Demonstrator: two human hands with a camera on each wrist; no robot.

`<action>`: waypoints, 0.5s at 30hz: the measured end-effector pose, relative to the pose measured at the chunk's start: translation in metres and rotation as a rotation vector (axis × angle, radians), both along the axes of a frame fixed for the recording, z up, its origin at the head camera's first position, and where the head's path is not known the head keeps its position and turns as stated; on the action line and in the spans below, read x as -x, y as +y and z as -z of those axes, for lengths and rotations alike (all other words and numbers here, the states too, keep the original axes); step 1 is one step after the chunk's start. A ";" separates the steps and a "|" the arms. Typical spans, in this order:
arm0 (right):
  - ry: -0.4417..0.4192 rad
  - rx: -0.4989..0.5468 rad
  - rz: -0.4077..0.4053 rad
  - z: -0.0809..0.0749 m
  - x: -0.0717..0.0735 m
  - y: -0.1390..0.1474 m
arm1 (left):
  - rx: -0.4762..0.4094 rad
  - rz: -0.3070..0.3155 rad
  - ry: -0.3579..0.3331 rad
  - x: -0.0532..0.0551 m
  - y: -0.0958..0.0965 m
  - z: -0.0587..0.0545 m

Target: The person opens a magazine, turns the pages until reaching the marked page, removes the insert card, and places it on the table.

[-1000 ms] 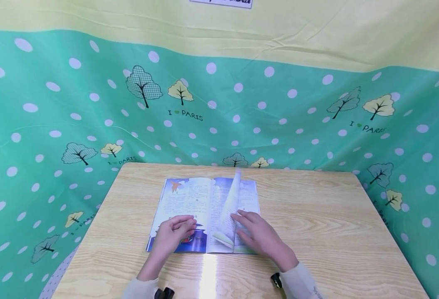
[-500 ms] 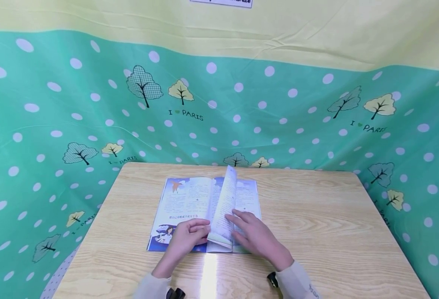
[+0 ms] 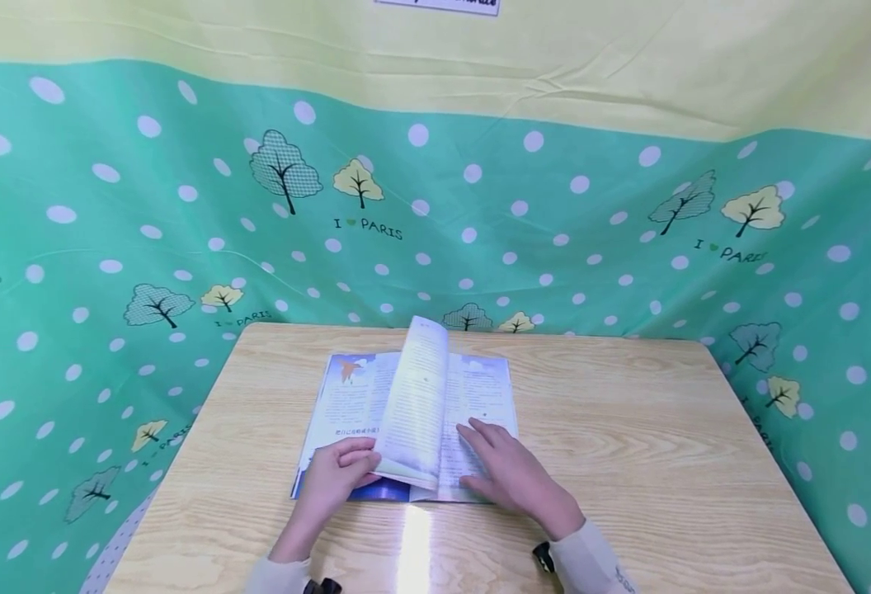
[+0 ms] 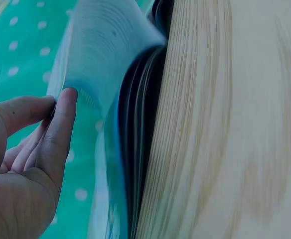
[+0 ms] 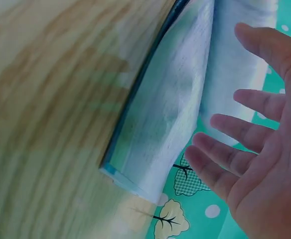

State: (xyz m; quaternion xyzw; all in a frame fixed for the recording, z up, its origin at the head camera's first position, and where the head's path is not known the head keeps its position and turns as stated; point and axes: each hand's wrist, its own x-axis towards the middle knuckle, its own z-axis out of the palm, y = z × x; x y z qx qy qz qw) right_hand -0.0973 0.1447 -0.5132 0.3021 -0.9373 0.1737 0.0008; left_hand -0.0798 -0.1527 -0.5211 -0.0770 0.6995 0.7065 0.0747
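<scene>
An open magazine (image 3: 346,404) with printed text and colour pictures lies on the wooden table. One part of it, a lifted page (image 3: 418,404), stands curved above the left half. My left hand (image 3: 334,470) pinches this page near its lower outer corner; in the left wrist view the thumb and fingers (image 4: 61,124) meet at its edge. My right hand (image 3: 517,472) is spread over the right-hand page (image 3: 485,388), near its lower part. In the right wrist view that hand's fingers (image 5: 242,132) are apart and hold nothing. The left page's lower picture is partly hidden.
The light wooden table (image 3: 614,412) extends on both sides of the magazine, with a bright light reflection at its front. A green dotted cloth (image 3: 480,190) with tree prints hangs behind and at the sides.
The lifted page has swung from the right half over to the left. My left hand moved right to the page, then back left pinching it. My right hand stays nearly in place.
</scene>
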 end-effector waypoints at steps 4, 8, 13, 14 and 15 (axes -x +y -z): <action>-0.045 -0.027 0.009 0.002 -0.001 0.001 | 0.024 -0.067 -0.015 -0.004 -0.021 -0.002; -0.086 -0.056 0.014 0.004 -0.003 0.002 | 0.066 -0.102 -0.035 -0.009 -0.039 -0.002; -0.108 -0.070 0.014 0.006 -0.004 0.003 | 0.101 -0.128 -0.054 -0.015 -0.056 0.000; -0.108 -0.073 0.015 0.006 -0.004 0.003 | 0.103 -0.132 -0.055 -0.017 -0.059 0.000; -0.107 -0.080 0.018 0.006 -0.005 0.003 | 0.101 -0.138 -0.054 -0.018 -0.062 0.000</action>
